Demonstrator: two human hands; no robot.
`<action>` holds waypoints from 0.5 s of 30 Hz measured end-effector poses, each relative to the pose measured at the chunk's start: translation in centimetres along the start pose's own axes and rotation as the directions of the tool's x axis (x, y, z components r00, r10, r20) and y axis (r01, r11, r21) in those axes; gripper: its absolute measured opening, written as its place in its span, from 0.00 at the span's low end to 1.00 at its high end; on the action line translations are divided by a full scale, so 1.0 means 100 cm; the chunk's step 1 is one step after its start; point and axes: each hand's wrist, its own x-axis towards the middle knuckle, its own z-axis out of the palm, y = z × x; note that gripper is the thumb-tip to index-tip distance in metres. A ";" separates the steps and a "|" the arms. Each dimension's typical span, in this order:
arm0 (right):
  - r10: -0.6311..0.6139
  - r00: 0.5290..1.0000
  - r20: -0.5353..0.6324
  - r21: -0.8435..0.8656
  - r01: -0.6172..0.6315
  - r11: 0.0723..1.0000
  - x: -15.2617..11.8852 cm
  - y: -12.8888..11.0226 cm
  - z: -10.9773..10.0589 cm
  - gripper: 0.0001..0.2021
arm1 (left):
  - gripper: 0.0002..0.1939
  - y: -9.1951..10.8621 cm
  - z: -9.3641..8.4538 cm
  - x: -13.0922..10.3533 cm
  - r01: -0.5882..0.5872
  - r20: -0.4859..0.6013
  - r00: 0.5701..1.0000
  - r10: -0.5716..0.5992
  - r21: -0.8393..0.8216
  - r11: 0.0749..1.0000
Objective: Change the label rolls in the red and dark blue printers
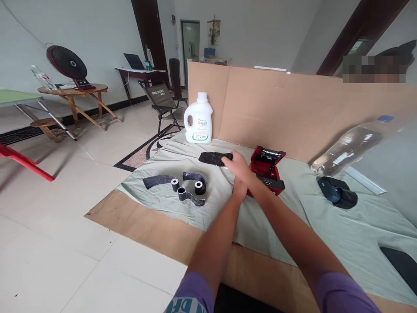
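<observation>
My right hand (239, 166) grips the near end of a flat black strip (212, 158), which sticks out to the left above the cloth. Crossing under the right wrist is my left hand (240, 189), beside a red printer (269, 171); its fingers are mostly hidden, so I cannot tell if it touches the printer. The printer's lid stands raised, showing its red inside. To the left lie several dark ribbon rolls, among them a small roll (175, 185), a white-cored roll (199, 188) and an unwound roll (190, 196), with a loose dark ribbon (158, 180) trailing.
A white detergent jug (199, 119) stands before the cardboard screen (276, 108). On the right, a large clear bottle (352, 145) leans against the screen near a black and blue object (338, 192). The pale green cloth (286, 243) covers a wooden board (146, 224). A person is at far right.
</observation>
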 end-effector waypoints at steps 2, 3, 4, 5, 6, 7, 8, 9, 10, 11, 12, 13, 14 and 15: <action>-0.025 0.997 -0.068 -0.033 0.023 0.999 0.007 -0.001 0.042 0.08 | 0.10 0.001 0.000 0.000 -0.011 -0.013 1.000 0.012 0.057 0.998; -0.041 0.995 -0.089 -0.036 0.038 0.999 0.010 0.000 0.059 0.08 | 0.12 0.001 0.000 0.000 -0.019 -0.013 1.000 0.020 0.081 0.997; -0.056 0.994 -0.095 -0.037 0.052 0.998 0.013 0.002 0.075 0.09 | 0.13 0.001 0.000 0.000 -0.028 -0.014 0.999 0.030 0.099 0.995; -0.066 0.994 -0.086 -0.043 0.062 0.997 0.015 0.003 0.088 0.09 | 0.14 0.000 0.000 -0.001 -0.035 -0.011 0.999 0.037 0.107 0.994; -0.070 0.996 -0.060 -0.059 0.067 0.996 0.017 0.005 0.099 0.09 | 0.14 0.000 0.000 -0.001 -0.040 -0.005 0.999 0.041 0.100 0.994; -0.074 0.997 -0.018 -0.086 0.072 0.994 0.019 0.007 0.108 0.09 | 0.15 -0.001 0.000 -0.002 -0.042 0.005 0.999 0.042 0.087 0.995; -0.082 0.996 0.037 -0.124 0.086 0.989 0.019 0.008 0.114 0.10 | 0.15 -0.002 0.000 -0.002 -0.043 0.015 0.999 0.042 0.073 0.996; -0.092 0.991 0.096 -0.169 0.107 0.980 0.020 0.010 0.119 0.10 | 0.16 -0.003 -0.001 -0.002 -0.039 0.019 0.999 0.038 0.057 0.998; -0.104 0.983 0.154 -0.213 0.136 0.968 0.020 0.010 0.123 0.10 | 0.16 -0.004 -0.001 -0.001 -0.030 0.019 0.999 0.030 0.041 0.999; -0.115 0.973 0.200 -0.249 0.164 0.955 0.020 0.011 0.125 0.11 | 0.16 -0.005 -0.001 0.000 -0.016 0.014 1.000 0.015 0.026 1.000; -0.122 0.965 0.230 -0.275 0.185 0.943 0.020 0.011 0.127 0.11 | 0.16 -0.007 -0.001 0.001 0.002 0.003 1.000 -0.002 0.008 1.000; -0.124 0.962 0.243 -0.290 0.194 0.937 0.020 0.012 0.128 0.11 | 0.15 -0.008 -0.001 0.002 0.024 -0.007 1.000 -0.024 -0.014 1.000; -0.122 0.963 0.242 -0.295 0.193 0.936 0.020 0.012 0.128 0.11 | 0.15 -0.009 -0.001 0.003 0.050 -0.021 0.999 -0.051 -0.044 0.998; -0.121 0.965 0.234 -0.289 0.188 0.939 0.020 0.012 0.128 0.12 | 0.14 -0.010 0.000 0.004 0.074 -0.036 0.996 -0.077 -0.077 0.994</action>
